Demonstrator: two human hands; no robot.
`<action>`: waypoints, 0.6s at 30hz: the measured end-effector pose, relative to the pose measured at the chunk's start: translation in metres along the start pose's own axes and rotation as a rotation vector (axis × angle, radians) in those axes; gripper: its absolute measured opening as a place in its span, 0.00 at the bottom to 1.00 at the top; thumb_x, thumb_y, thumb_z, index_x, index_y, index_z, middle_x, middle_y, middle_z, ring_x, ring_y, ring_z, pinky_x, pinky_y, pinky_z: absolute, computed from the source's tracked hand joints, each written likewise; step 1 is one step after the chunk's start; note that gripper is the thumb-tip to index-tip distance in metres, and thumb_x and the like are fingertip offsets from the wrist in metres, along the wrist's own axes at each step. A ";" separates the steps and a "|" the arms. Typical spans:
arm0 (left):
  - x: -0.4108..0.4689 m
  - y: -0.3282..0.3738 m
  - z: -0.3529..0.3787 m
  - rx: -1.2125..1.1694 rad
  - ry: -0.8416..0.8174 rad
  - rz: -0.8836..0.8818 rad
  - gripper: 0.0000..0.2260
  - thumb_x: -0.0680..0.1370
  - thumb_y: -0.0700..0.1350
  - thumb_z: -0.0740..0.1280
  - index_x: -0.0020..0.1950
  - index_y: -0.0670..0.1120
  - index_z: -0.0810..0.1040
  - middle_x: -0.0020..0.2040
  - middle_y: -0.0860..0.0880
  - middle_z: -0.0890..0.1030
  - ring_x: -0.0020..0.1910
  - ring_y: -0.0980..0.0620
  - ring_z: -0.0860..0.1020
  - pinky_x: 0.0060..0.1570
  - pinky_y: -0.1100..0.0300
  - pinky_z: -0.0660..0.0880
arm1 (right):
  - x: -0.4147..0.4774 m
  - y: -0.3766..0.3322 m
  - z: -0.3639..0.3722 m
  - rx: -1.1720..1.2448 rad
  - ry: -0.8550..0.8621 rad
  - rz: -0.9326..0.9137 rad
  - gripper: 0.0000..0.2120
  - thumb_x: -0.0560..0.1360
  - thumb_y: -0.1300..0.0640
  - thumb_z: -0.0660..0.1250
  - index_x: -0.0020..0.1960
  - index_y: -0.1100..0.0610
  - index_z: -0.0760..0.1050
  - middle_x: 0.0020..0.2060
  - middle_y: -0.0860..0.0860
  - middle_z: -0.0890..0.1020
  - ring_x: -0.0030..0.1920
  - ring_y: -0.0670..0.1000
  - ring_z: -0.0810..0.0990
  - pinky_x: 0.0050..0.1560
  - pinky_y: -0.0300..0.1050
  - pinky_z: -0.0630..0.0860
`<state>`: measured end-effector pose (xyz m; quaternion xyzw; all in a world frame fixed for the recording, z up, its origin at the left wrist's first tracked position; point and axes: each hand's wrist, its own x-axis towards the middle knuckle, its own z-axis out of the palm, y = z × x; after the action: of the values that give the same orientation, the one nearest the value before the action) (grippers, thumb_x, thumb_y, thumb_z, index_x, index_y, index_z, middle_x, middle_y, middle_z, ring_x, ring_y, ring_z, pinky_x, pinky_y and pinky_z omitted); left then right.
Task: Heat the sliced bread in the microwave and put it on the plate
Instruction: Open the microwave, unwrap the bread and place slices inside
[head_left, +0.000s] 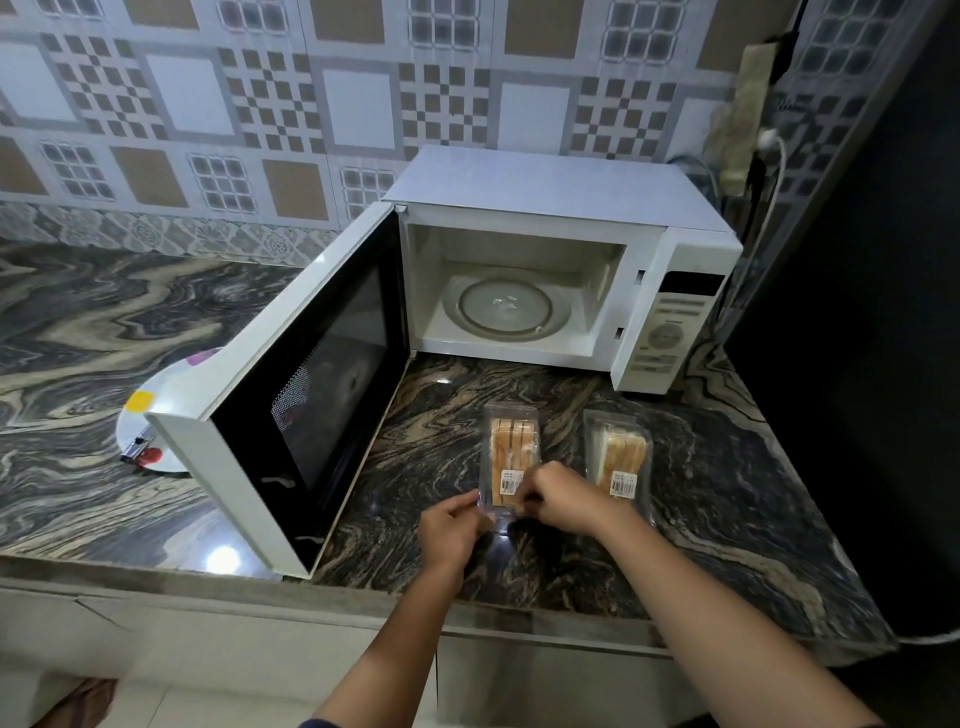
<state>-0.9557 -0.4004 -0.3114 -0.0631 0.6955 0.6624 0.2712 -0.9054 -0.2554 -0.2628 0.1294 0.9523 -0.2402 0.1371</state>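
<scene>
The marbled stone tabletop (727, 519) fills the middle of the frame, running from the left edge to the dark wall on the right. At centre right stands the white microwave (550, 187), its door (322, 395) swung wide toward the lower left and its glass turntable (506, 309) bare inside. The plate (156, 410), white with coloured patches, lies at centre left, partly hidden behind the open door.

In front of the oven, just right of centre, two clear plastic packs lie side by side but apart. The nearer-to-centre pack of sliced bread (511, 447) is the one in hand; the second pack (621, 457) lies untouched to its right, both with barcode labels at their near ends.

The left hand (452, 527) pinches the near left corner of the pack with curled fingers, and the right hand (563, 501) pinches its near right edge, apparently to pull the wrapper open.

The task looks to be in its early part: the oven is open and ready, but the bread is still wrapped. Unwrapping, loading, heating and moving the slices to the plate all remain.
</scene>
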 end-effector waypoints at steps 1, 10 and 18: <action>-0.002 0.000 0.000 0.006 -0.002 0.003 0.16 0.69 0.29 0.70 0.56 0.36 0.79 0.45 0.41 0.83 0.46 0.46 0.81 0.53 0.53 0.78 | 0.000 -0.001 -0.001 -0.009 0.003 -0.001 0.07 0.74 0.59 0.66 0.50 0.54 0.82 0.49 0.50 0.82 0.48 0.49 0.80 0.52 0.45 0.77; -0.010 0.004 -0.001 0.063 -0.007 0.004 0.18 0.69 0.27 0.69 0.59 0.36 0.78 0.42 0.44 0.81 0.36 0.54 0.77 0.36 0.69 0.75 | -0.004 -0.002 0.000 0.000 0.002 0.010 0.08 0.74 0.61 0.66 0.50 0.55 0.82 0.49 0.52 0.83 0.49 0.50 0.80 0.54 0.46 0.77; -0.017 0.008 0.000 0.091 -0.005 0.025 0.20 0.69 0.28 0.70 0.60 0.35 0.77 0.53 0.37 0.81 0.45 0.51 0.77 0.46 0.63 0.74 | -0.006 -0.002 0.002 0.057 -0.009 0.045 0.09 0.74 0.61 0.65 0.52 0.57 0.81 0.50 0.53 0.83 0.49 0.51 0.80 0.52 0.46 0.77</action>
<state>-0.9446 -0.4039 -0.2965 -0.0401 0.7249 0.6336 0.2673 -0.9001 -0.2588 -0.2620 0.1536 0.9413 -0.2645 0.1428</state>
